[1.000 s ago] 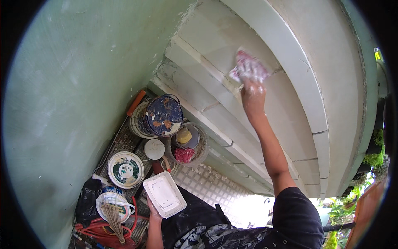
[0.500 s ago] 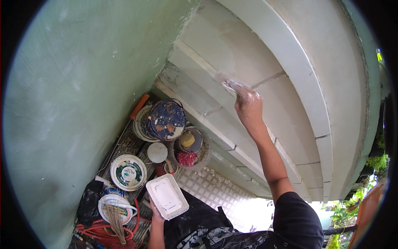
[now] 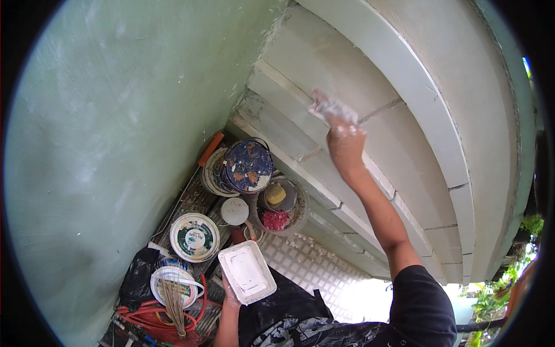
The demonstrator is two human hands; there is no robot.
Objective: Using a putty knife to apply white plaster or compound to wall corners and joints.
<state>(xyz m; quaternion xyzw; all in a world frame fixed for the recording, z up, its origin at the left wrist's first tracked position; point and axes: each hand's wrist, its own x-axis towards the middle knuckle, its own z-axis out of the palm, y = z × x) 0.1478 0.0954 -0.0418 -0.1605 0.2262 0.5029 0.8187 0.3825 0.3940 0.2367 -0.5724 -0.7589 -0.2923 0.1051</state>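
My right hand [image 3: 347, 144] is raised on an outstretched arm at the stepped, cream-coloured panels [image 3: 370, 75]. Its fingers close round a small flat thing smeared with white [image 3: 332, 109]; motion blurs it, so its kind is unclear. White smears cover the knuckles. Whether that thing touches the panel I cannot tell. Low in the view, my left hand [image 3: 230, 294] grips the side of a white rectangular tub [image 3: 272, 283], its open top facing up. White material coats the inside of the tub. Most of the left fingers are hidden beneath it.
Left stands a green wall [image 3: 115, 115]. Below it, a wooden bench carries a blue paint-spattered bucket [image 3: 245, 165], a round lidded tub [image 3: 195, 237], a stick whisk [image 3: 171, 301], a red hose [image 3: 144, 312] and a black bag [image 3: 139, 277]. A grey bucket [image 3: 300, 214] holds a yellow sponge.
The whole view has shifted, so the bench things sit farther right. Against the panels, my right hand has moved slightly left, and the thing in it points more upward. The left hand keeps the tub.
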